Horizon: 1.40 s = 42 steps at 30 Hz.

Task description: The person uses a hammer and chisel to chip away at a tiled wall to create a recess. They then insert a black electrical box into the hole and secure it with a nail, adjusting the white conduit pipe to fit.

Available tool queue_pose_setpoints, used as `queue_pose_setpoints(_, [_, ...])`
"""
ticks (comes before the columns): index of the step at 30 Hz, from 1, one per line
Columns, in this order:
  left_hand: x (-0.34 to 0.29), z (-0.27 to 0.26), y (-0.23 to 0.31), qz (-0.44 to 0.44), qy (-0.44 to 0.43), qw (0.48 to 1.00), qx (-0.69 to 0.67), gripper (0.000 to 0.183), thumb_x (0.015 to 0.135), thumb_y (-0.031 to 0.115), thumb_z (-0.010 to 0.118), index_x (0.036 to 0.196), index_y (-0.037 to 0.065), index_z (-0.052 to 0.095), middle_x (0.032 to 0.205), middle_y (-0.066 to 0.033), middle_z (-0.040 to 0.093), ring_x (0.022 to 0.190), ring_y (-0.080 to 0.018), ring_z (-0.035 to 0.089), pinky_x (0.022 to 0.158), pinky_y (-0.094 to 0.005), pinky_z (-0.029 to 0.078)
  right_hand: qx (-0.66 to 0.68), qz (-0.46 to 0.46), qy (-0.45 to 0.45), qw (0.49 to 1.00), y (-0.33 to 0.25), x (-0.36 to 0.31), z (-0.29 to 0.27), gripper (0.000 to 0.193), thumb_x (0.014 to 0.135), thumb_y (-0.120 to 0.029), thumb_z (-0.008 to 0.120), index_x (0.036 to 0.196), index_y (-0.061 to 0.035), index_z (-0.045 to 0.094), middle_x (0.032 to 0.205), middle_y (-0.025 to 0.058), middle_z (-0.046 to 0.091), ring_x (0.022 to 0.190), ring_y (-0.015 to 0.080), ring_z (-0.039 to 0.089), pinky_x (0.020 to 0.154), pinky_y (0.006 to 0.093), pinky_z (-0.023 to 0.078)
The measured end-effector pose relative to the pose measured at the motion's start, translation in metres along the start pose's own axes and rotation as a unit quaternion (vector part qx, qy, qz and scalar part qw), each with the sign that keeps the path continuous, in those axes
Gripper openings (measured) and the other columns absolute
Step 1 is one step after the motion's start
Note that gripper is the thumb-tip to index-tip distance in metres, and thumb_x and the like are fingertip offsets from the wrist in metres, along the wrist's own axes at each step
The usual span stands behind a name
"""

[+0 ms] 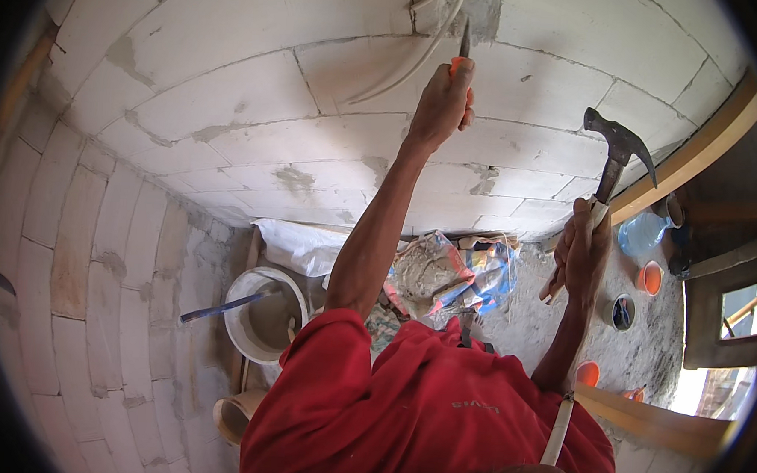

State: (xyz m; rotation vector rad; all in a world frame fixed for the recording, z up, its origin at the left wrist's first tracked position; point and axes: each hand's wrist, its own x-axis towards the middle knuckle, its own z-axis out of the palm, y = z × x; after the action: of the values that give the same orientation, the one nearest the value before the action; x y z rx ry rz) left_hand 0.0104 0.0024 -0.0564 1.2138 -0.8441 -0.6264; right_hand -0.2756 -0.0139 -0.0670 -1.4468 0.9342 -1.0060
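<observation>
My left hand is raised to the block wall, its fingers wrapped round the orange handle of a chisel. The narrow metal blade points up at a grey mortar patch beside a pale conduit; whether the tip touches, I cannot tell. Out to the right, my right hand grips a claw hammer by its light-coloured handle. The hammer's dark head is up, apart from the wall and the chisel.
Below on the left stands a white bucket of grey mix with a blue-handled tool across it. Cement sacks lie at the wall's foot. To the right are a water jug, orange cups, a can and a wooden frame.
</observation>
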Motion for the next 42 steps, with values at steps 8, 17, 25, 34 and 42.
queue_pose_setpoints(8, [0.041, 0.019, -0.015, -0.034, 0.082, 0.996, -0.033, 0.041, 0.107, 0.047, 0.042, 0.096, 0.007, 0.044, 0.069, -0.0033, 0.046, 0.048, -0.0131, 0.046, 0.043, -0.0295, 0.037, -0.019, 0.014, 0.032, 0.999, -0.007, -0.022, -0.054, 0.028, 0.105, -0.034, 0.059, 0.089, -0.0135, 0.048, 0.058, -0.0074, 0.038, 0.042, 0.0015, 0.033, 0.037, 0.0213, 0.027])
queue_pose_setpoints(17, [0.034, 0.028, 0.003, -0.179, -0.002, 0.931, -0.317, 0.039, 0.107, 0.046, 0.049, 0.101, 0.008, 0.05, 0.07, 0.0006, 0.049, 0.048, -0.0092, 0.042, 0.045, -0.0243, 0.033, 0.05, -0.082, 0.056, 0.994, -0.029, -0.01, -0.079, 0.027, 0.107, -0.029, 0.054, 0.088, -0.0109, 0.047, 0.056, -0.0057, 0.038, 0.039, 0.0021, 0.032, 0.034, 0.0215, 0.026])
queue_pose_setpoints(25, [0.046, 0.069, -0.015, -0.027, 0.138, 0.976, -0.166, 0.043, 0.106, 0.052, 0.043, 0.09, 0.012, 0.045, 0.064, -0.0028, 0.047, 0.044, -0.0158, 0.047, 0.039, -0.0299, 0.038, 0.012, -0.056, 0.111, 0.992, -0.011, -0.056, -0.145, 0.025, 0.107, -0.029, 0.055, 0.092, -0.0109, 0.049, 0.057, -0.0064, 0.038, 0.039, 0.0007, 0.031, 0.033, 0.0206, 0.024])
queue_pose_setpoints(34, [0.029, -0.007, 0.0, -0.119, 0.099, 0.975, -0.158, 0.045, 0.104, 0.055, 0.052, 0.098, 0.011, 0.053, 0.068, 0.002, 0.05, 0.043, -0.0083, 0.039, 0.04, -0.0243, 0.028, 0.029, -0.047, 0.168, 0.984, -0.019, -0.059, -0.142, 0.028, 0.106, -0.032, 0.058, 0.088, -0.0127, 0.049, 0.058, -0.0064, 0.036, 0.039, 0.0009, 0.03, 0.032, 0.0204, 0.023])
queue_pose_setpoints(42, [0.031, 0.05, 0.019, -0.083, 0.022, 0.993, -0.077, 0.046, 0.105, 0.053, 0.045, 0.103, 0.007, 0.048, 0.072, -0.0033, 0.046, 0.048, -0.0143, 0.044, 0.045, -0.0311, 0.036, 0.088, -0.015, 0.161, 0.983, 0.002, -0.054, -0.153, 0.028, 0.105, -0.035, 0.059, 0.088, -0.0141, 0.05, 0.058, -0.0062, 0.038, 0.038, 0.0011, 0.03, 0.032, 0.0209, 0.022])
